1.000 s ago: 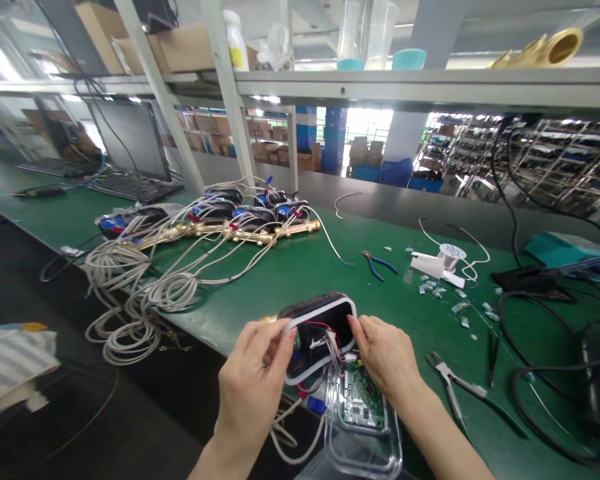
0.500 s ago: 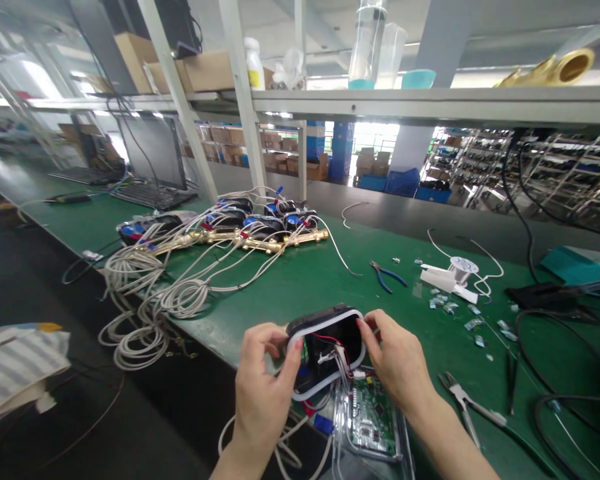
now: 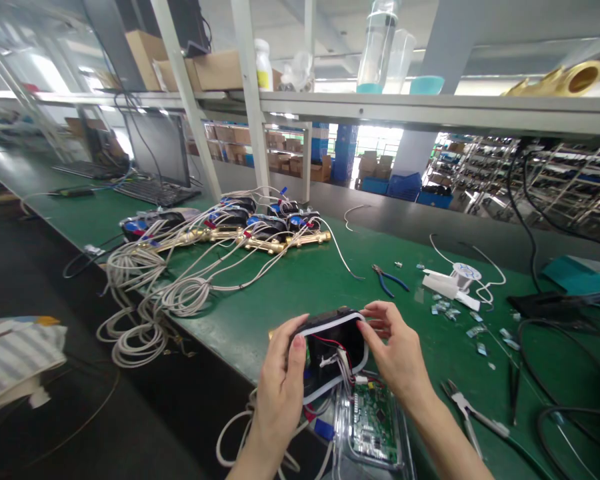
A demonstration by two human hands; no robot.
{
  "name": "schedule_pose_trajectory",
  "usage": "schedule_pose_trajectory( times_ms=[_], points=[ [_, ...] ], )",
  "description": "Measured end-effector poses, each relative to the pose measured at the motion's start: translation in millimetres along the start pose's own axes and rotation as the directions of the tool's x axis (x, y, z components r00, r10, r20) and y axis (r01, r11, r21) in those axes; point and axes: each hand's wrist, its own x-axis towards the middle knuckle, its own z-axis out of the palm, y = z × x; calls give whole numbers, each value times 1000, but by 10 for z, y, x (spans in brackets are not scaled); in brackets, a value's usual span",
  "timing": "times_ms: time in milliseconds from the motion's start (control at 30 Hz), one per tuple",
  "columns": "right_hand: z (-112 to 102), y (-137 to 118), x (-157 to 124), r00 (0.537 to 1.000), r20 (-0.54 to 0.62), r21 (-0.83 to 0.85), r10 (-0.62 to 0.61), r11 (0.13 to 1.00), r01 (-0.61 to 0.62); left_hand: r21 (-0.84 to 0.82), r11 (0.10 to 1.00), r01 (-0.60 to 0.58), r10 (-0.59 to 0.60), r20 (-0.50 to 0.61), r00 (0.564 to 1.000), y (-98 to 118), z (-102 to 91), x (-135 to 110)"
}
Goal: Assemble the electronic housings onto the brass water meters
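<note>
A black plastic housing with a white rim [image 3: 336, 347] is grasped by both hands and held up just above a clear plastic case [image 3: 344, 433]. Its left end is clasped by the left hand [image 3: 279, 393], with the thumb and fingers closed around the rim. Its right end is pinched at the upper rim by the curled fingers of the right hand [image 3: 395, 350]. Thin red and white wires [image 3: 343, 365] are run from the open face of the housing down to a green circuit board [image 3: 373, 423], which is seated in the clear case below the right hand. Loops of pale cable [image 3: 240, 440] are seen below the left hand. To the right of the right hand, dark-handled steel pliers [image 3: 473, 413] are laid on a green workbench mat [image 3: 300, 287]. Blue-handled pliers [image 3: 390, 280] and a white spool [image 3: 464, 275] are placed farther ahead. Well ahead of both hands, brass-bodied meters [image 3: 265, 241] are lined up, trailing pale cables.
</note>
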Motion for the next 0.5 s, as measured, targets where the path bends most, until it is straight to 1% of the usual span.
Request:
schedule_pose_trajectory(
  times_ms=[100, 133, 200, 367, 433, 500],
  points=[
    [1, 21, -4, 998, 64, 41, 10, 999, -13, 30, 986, -164, 165, -59, 984, -62, 63, 4],
    [-6, 21, -16, 997, 76, 34, 13, 999, -15, 34, 977, -209, 211, -61, 976, -86, 76, 16],
    [-27, 6, -57, 998, 60, -7, 24, 1000, -23, 30, 963, -267, 268, -29, 963, -128, 85, 67],
    [-52, -64, -218, 994, -89, -102, 69, 992, -78, 6, 950, -311, 309, 103, 945, -157, 69, 268],
    [-44, -79, -265, 987, -133, -107, 89, 989, -103, 13, 950, -313, 311, 99, 945, -150, 60, 293],
    [-39, -85, -293, 981, -165, -113, 106, 986, -125, 35, 953, -301, 300, 28, 954, -143, 39, 260]
  ],
)
